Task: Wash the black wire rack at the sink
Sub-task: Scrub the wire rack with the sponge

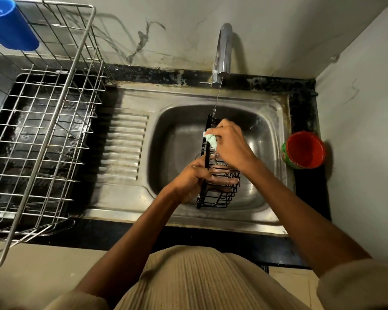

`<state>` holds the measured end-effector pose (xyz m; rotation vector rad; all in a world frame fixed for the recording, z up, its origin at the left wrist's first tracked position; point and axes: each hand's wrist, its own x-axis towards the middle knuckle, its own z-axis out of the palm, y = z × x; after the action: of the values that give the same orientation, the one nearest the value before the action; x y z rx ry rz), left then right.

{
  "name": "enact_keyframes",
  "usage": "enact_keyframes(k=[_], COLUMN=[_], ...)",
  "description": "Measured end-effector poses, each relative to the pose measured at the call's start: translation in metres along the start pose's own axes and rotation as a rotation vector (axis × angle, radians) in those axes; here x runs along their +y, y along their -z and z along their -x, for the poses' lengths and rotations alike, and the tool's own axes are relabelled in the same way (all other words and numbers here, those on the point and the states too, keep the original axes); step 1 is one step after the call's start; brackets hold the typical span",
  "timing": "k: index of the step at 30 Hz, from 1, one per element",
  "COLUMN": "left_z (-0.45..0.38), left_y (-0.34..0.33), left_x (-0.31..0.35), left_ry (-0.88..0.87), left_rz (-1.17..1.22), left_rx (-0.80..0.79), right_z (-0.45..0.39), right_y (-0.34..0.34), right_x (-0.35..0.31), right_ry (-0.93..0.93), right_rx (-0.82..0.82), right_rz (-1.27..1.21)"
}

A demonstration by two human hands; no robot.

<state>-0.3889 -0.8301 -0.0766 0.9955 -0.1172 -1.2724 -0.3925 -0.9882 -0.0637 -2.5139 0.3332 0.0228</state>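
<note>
Head view looked straight down at the stainless steel sink (267, 121). Black wire rack (220, 186) was held on edge over the basin, far end under a thin stream of water (217, 99) from the chrome tap (223, 52). Left hand (188, 182) gripped the rack's near part, fingers curled round its black frame bar; fingertips showed only through the wires, blurred. Right hand (230, 144) pinched a pale green, crumpled scrub pad (211, 139) against the rack's upper part; most of the pad sat hidden under the fingers. Rack's far side was masked by both hands, so its full shape was hard to read.

Sink was pressed steel with a ribbed drainboard (123, 146) on the left, dull and water-stained. Silver wire dish basket (43, 121) stood on the black stone worktop (305, 198) left of the sink, cut off by the frame edge. Blue plastic cup (9, 25) hung at the basket's top corner, partly cropped. Red-lined round plastic tub with green outside (305, 151) sat on the worktop right of the basin. Walls were pale marble-look tile, grimy along the black back edge. Beige ribbed top (199, 280) filled the bottom of the view.
</note>
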Motion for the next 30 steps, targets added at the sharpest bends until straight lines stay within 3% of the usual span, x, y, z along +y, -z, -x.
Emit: enact_keyframes(k=[3,5,9,12,17,23,25,30], left_z=[0.003,0.005,0.008,0.011,0.015,0.015,0.01,-0.002], left_y=[0.002,0.005,0.006,0.005,0.01,0.014,0.01,0.004], left_x=[0.01,0.012,0.011,0.008,0.006,-0.002,-0.006,-0.014], left_ry=[-0.021,-0.028,-0.005,0.007,-0.013,-0.019,-0.019,-0.088], left_rz=[0.026,0.025,-0.114,-0.118,-0.101,-0.15,-0.17,-0.026], left_rx=[0.04,0.031,-0.065,-0.096,0.026,0.085,0.143,0.26], right_z=[0.021,0.017,-0.027,-0.046,-0.015,-0.027,-0.015,0.029], right_y=[0.001,0.007,0.018,0.019,0.004,0.024,0.012,-0.031], right_x=[-0.018,-0.015,0.018,0.02,-0.009,0.021,0.005,-0.016], right_ry=[0.238,0.267,-0.014,-0.147,0.185,-0.217,-0.191,0.087], right_rx=[-0.05,-0.042,0.172,0.231,0.138,0.371,0.345,0.159], right_rz=[-0.042,-0.028,0.0,0.022,0.068,-0.052,-0.046,0.046])
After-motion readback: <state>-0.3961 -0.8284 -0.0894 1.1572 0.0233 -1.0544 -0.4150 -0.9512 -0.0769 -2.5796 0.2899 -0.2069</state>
